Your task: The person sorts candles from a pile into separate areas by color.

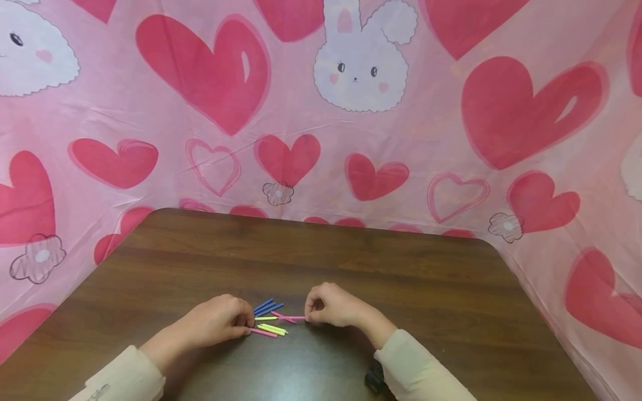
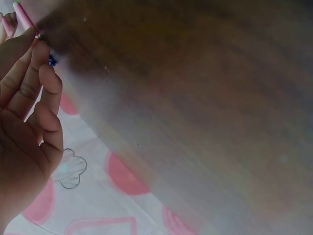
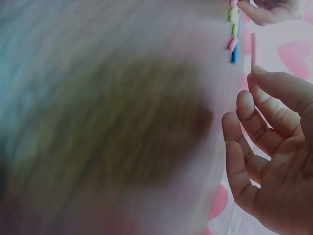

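Note:
A small group of thin coloured sticks lies on the table between the two hands. Several blue sticks (image 1: 268,307) are at the back, yellow sticks (image 1: 272,329) at the front, and a pink stick (image 1: 283,317) crosses in the middle. My left hand (image 1: 218,321) pinches the end of a front pink stick (image 1: 263,333) between thumb and fingertip; that stick (image 2: 24,16) also shows in the left wrist view. My right hand (image 1: 333,305) pinches another pink stick (image 3: 253,51) by one end, its free end pointing toward the group. The other fingers of both hands are loosely bent.
The dark wooden table (image 1: 401,278) has rounded far corners. A small black object (image 1: 374,380) lies beside the right sleeve (image 1: 416,362) near the front. Behind the table hangs a pink cloth (image 1: 291,111) with hearts and rabbits.

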{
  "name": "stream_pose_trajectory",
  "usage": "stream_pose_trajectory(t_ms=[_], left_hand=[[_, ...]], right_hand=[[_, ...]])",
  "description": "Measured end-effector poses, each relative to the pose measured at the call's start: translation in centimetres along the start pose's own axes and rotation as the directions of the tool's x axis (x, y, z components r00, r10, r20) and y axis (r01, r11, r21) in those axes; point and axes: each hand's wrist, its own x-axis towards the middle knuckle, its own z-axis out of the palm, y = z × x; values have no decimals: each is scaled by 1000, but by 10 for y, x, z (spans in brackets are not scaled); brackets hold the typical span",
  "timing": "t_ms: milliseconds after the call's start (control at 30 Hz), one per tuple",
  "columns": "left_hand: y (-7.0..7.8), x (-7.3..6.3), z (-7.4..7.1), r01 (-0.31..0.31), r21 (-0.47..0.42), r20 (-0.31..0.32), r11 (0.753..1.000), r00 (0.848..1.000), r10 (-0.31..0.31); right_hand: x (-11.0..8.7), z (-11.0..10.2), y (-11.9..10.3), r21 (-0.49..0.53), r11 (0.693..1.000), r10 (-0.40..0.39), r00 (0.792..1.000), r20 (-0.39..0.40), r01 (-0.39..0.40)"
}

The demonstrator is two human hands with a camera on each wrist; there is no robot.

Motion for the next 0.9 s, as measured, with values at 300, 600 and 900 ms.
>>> stream_pose_trajectory(t_ms=[300,600,900], left_hand=[[1,1,0,6,-1,0,1000,1000,-6],[2,1,-1,6,-15,2,1000,1000,-6],[3,1,-1,16,-21,11,1000,1000,-16]], right_hand=[[-10,-12,10,72,997,7,999,-35,-5],[-14,-25,20,87,996,0,997,-71,7],[-20,-29,31,93,996,19,996,-84,-11]])
